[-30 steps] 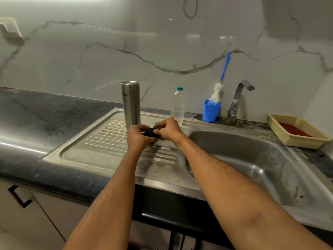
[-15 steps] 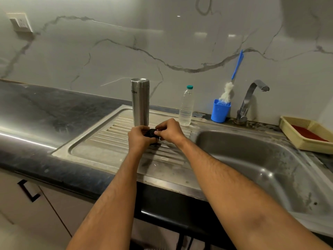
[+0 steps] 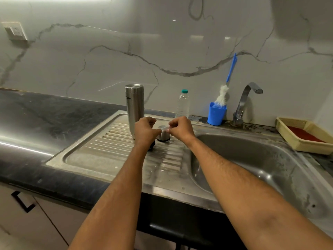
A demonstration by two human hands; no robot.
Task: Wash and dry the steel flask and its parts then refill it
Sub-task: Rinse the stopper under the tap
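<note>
drainboard [image 3: 100,156]: cap [image 3: 163,135] between hands [image 3: 163,130]

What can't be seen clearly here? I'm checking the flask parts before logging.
Head view only:
- Dark part: mostly hidden under the left hand.
- Whatever the fingers pinch: too small.
- Steel cap: partly covered by the right hand.
- Flask: inside not visible.

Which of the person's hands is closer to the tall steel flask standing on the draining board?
The left. The left hand sits right beside the steel flask, overlapping its lower part in this view. The right hand is farther off, beyond the small steel cap.
</note>
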